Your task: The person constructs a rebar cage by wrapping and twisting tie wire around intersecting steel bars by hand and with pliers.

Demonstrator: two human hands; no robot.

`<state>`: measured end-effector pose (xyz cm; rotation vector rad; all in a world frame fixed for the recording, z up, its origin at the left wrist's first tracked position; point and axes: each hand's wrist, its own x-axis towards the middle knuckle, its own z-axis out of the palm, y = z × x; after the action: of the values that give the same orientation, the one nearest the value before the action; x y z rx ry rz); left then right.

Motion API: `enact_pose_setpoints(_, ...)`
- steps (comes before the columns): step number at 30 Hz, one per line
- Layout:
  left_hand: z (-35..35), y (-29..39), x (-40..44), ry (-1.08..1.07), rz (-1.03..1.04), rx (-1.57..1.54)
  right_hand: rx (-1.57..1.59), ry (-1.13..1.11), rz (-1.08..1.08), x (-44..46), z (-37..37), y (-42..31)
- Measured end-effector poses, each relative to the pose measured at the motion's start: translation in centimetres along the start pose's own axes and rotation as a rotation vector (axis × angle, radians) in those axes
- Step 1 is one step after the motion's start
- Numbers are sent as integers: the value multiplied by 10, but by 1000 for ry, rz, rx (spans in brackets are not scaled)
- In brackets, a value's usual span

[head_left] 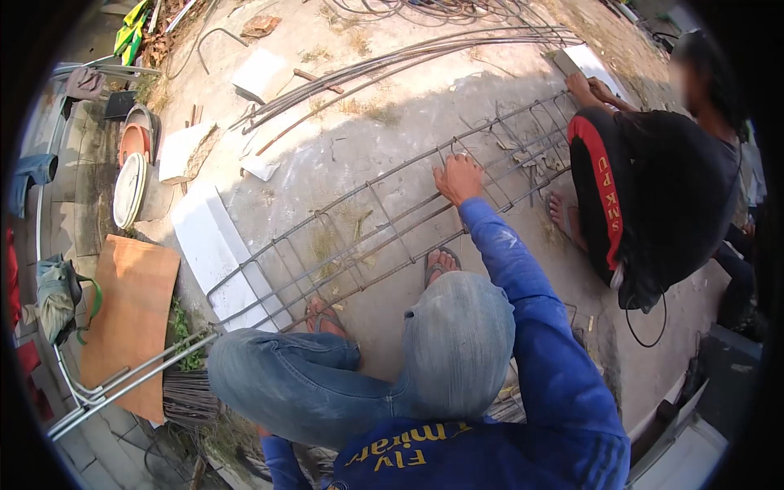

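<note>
A long rebar cage [377, 200] of thin steel bars and square stirrups lies diagonally across the concrete in front of my feet. My right hand [460, 177] reaches to its middle, with bent fingers closed over a bar and a stirrup. Only a sliver of my left hand [262, 430] shows beside my left leg; its fingers are hidden behind the thigh. One end of the cage rests over a white board [214, 237] on the left. At the other end, a co-worker's hands [590, 90] are by the cage near another pale board [590, 62].
A co-worker in dark clothes [678, 188] crouches at the right. Long loose rods [384, 61] lie beyond the cage. White blocks [186, 153], basins [131, 188] and a brown board [131, 318] are at the left, beside a metal rack [135, 380]. Tied wire [189, 398] lies behind my leg.
</note>
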<state>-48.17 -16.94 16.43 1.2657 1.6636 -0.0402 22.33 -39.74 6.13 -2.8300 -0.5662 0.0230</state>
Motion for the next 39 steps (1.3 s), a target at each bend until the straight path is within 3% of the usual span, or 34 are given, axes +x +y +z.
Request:
enact_pose_setpoints(1, 2, 0, 0, -1, -11, 6, -11, -158, 10, 15, 8, 1)
enact_pose_setpoints(4, 4, 0, -1, 9, -49, 19, 145, -271, 211, 40, 41, 6)
enact_pose_setpoints(10, 4, -2, -3, 10, -100, 32, 293, -360, 21, 44, 86, 11)
enact_pose_setpoints(13, 3, -4, -3, 10, -109, 34, 304, -342, 65, 39, 80, 7)
enact_pose_setpoints(19, -6, 2, -5, 3, -90, 42, 218, -430, -72, 41, 72, 0)
enact_pose_setpoints(25, -11, 13, -1, -28, -54, 61, 248, -405, 76, 37, 58, -5)
enact_pose_setpoints(28, -20, 18, 1, -37, -34, 65, 382, -484, 14, 40, 54, 5)
enact_pose_setpoints(29, -24, 21, 2, -45, -28, 74, 282, -472, -64, 40, 57, 6)
enact_pose_setpoints(31, -29, 29, 9, -66, -17, 96, 240, -561, -7, 33, 19, 1)
enact_pose_setpoints(34, -28, 38, 21, -100, -21, 112, 401, -126, -199, -21, -63, 28)
enact_pose_setpoints(37, -18, 52, 37, -147, -1, 127, 556, -309, -3, -108, -190, 80)
enact_pose_setpoints(39, -12, 65, 48, -180, 31, 142, 706, -365, 219, -176, -228, 134)
